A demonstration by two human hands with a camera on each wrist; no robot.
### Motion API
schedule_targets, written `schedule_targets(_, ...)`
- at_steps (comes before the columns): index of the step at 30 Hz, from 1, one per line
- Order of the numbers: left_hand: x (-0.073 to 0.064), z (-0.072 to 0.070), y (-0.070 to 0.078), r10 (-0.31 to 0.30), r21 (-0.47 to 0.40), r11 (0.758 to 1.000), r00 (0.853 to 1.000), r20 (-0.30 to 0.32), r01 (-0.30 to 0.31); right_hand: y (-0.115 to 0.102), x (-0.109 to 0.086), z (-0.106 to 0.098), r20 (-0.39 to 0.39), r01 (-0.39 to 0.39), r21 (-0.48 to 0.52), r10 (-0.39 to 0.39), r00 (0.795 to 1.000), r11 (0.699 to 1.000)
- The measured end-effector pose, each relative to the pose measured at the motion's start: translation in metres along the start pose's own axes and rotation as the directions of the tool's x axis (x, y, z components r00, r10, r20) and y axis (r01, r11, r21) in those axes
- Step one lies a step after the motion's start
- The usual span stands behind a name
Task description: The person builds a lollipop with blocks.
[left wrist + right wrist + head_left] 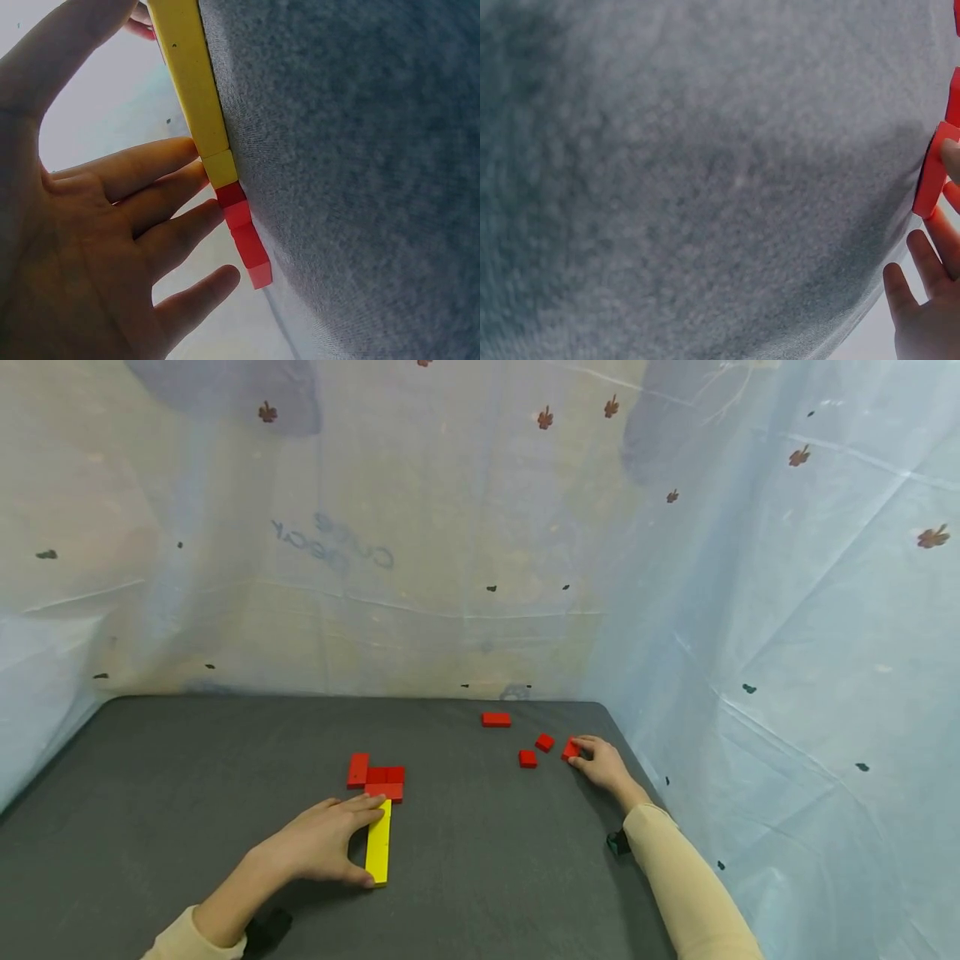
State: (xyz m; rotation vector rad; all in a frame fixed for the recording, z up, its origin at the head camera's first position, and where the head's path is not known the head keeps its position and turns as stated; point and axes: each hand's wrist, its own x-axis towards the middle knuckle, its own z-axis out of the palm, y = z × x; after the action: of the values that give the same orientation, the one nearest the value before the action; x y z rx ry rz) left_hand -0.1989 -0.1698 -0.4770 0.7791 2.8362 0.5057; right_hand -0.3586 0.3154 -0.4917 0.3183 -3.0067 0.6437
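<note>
A long yellow block point(378, 847) lies on the dark table, its far end against a group of red blocks. My left hand point(326, 837) spreads along its left side, thumb by the near end and fingertips around the far end. In the left wrist view, the fingers point(169, 195) are nearly straight, their tips at the side of the yellow and red blocks. The group includes a red rectangle point(383, 793), two small squares behind it and another rectangle point(358, 771) at its left. Farther right, my right hand point(603, 767) pinches a red block point(932, 174) between thumb and finger.
Two small red squares, one nearer point(528, 759) and one turned at an angle point(544, 742), lie left of the right hand. A red rectangle point(496, 720) lies near the table's back edge. Pale plastic sheeting point(450, 527) hangs behind and to the right of the table point(495, 877).
</note>
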Motion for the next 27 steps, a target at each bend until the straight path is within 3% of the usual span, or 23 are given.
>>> schedule_targets(11, 0.000, 0.000, -0.002, 0.008, 0.002, 1.000, 1.000, -0.005, -0.008, -0.014, -0.002, 0.002, -0.054, -0.002, 0.050, 0.005, 0.999, 0.999)
schedule_targets(19, 0.001, -0.001, -0.001, 0.005, 0.008, 1.000, 1.000, -0.003, -0.005, -0.052, 0.002, 0.004, -0.077, 0.085, 0.091, -0.078, 0.994, 0.992)
schedule_targets(27, 0.000, 0.000, -0.001, 0.001, 0.004, 1.000, 1.000, 0.008, -0.001, -0.095, 0.011, 0.014, -0.033, 0.161, 0.113, -0.158, 0.987, 0.980)
